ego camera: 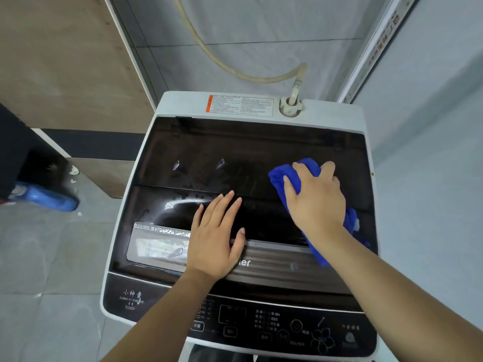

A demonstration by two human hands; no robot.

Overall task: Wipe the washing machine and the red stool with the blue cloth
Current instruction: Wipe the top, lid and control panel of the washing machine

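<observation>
A top-loading washing machine (pixel 183 105) with a white body and a dark glossy lid fills the middle of the view. My right hand (pixel 315 198) presses a bunched blue cloth (pixel 281 178) flat on the right half of the lid. The cloth's tail hangs out under my wrist toward the lid's front edge. My left hand (pixel 218 237) lies flat, fingers spread, on the lid's front centre, holding nothing. The control panel (pixel 261 325) runs along the near edge. No red stool is in view.
A beige hose (pixel 235 71) curves down the grey tiled wall to an inlet (pixel 290 107) at the machine's back right. At the left, another person's foot in a blue shoe cover (pixel 49 195) stands on the grey floor beside a wooden panel (pixel 65 61).
</observation>
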